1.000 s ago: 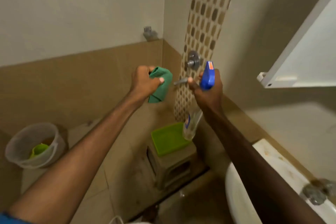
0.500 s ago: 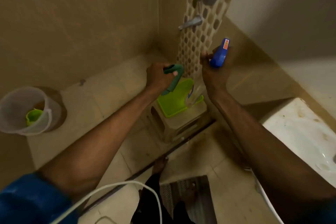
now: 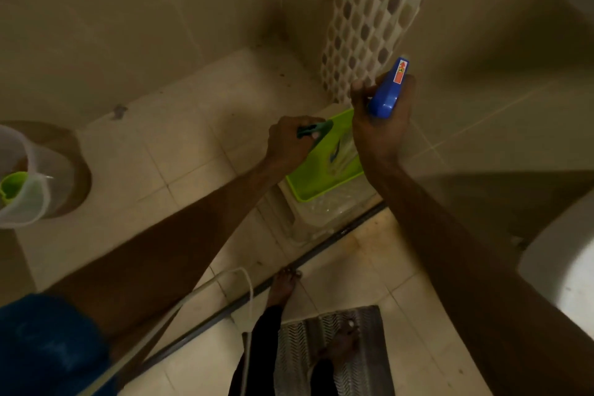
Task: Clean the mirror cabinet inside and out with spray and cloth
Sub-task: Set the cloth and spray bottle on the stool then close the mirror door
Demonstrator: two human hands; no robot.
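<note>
Over the shower corner floor, both hands hang above a lime-green tray [image 3: 308, 186] that sits on a pale stool [image 3: 324, 215]. The left hand [image 3: 289, 145] is curled round a bunched green cloth [image 3: 313, 131], of which only a little shows past the fingers. The right hand [image 3: 379, 125] grips the neck of a spray bottle [image 3: 387, 92], blue trigger head up, its clear body hanging down over the tray and blurred. The mirror cabinet is out of view, so no wiping is under way; this looks like the step of putting the tools down, or taking them up, at the tray. Next, each hand would need to lower its item squarely into the tray without tipping the stool. At far left a clear bucket [image 3: 22, 202] holds a small green mug [image 3: 13, 186]; whether it holds water cannot be told. A white basin [image 3: 562, 270] edges in at right.
</note>
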